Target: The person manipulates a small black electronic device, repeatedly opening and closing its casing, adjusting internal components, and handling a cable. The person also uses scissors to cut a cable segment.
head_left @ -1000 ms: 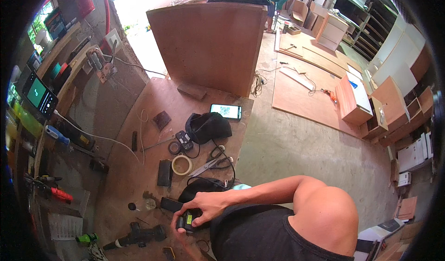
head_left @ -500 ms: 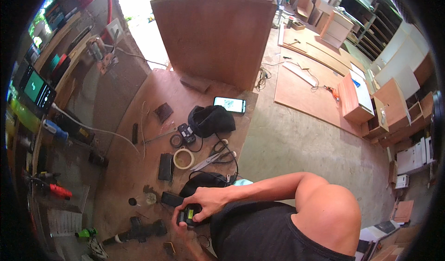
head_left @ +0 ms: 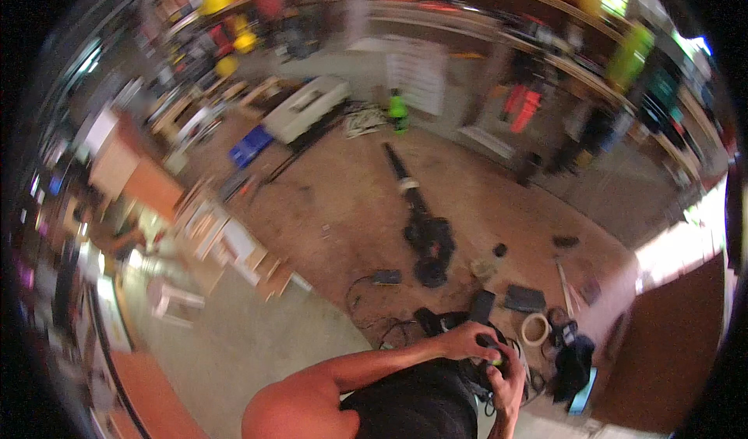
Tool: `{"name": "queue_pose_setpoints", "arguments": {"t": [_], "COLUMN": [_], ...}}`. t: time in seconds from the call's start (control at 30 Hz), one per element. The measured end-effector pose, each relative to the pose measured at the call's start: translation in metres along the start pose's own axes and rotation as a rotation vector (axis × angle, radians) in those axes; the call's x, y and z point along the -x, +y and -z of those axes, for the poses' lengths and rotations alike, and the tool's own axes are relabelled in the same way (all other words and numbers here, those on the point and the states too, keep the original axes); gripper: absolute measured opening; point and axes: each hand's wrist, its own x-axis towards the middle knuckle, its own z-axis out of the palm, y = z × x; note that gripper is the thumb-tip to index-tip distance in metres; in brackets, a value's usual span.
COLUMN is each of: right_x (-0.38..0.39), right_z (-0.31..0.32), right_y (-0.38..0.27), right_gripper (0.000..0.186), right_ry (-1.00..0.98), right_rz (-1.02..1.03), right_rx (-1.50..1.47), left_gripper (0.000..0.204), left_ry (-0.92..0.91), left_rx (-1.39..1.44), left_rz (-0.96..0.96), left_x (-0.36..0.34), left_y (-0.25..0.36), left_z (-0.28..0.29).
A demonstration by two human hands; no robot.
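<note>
My left hand point(head_left: 466, 341) and my right hand point(head_left: 508, 380) come together at the near edge of a brown workbench point(head_left: 343, 197). Between them is a small black device with a yellow-green patch point(head_left: 495, 358), its far side covered by my fingers. Both hands are closed around it. Just beyond my left hand lies a black oblong block point(head_left: 481, 306), and a darker flat block point(head_left: 525, 298) rests to its right. A cream tape roll point(head_left: 535, 329) sits close to my right hand. Motion blur softens the device's details.
A black blower point(head_left: 427, 240) stretches across the bench. Farther back stand a green bottle point(head_left: 397, 113), a cream case point(head_left: 308, 110) and a blue box point(head_left: 251, 145). Thin cables point(head_left: 396, 331) curl near my left forearm. A black cloth item point(head_left: 573, 367) partly covers a phone point(head_left: 583, 392).
The view has swung far to the left, bringing the blower and the shelves behind the bench into sight. Both hands keep hold of the small black device.
</note>
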Motion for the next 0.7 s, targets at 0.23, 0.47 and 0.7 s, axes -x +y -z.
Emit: {"name": "queue_pose_setpoints", "arguments": {"t": [0.23, 0.47, 0.7], "right_x": [-0.014, 0.0, 0.004], "right_z": [0.016, -0.001, 0.017], "right_y": [0.019, -0.044, -0.03], "right_gripper": [0.068, 0.081, 0.081], "right_ry": [-0.181, -0.304, -0.282], "right_rz": [0.087, 0.147, 0.116], "right_rx": [0.04, 0.02, 0.032], "left_gripper": [0.065, 0.071, 0.07], "left_ry": [0.138, 0.203, 0.18], "left_rx": [-0.005, -0.048, 0.02], "left_rz": [-0.013, -0.04, -0.071], "left_x": [0.005, 0.007, 0.004], "left_y": [0.019, 0.01, 0.015], "left_z": [-0.005, -0.008, -0.016]}}
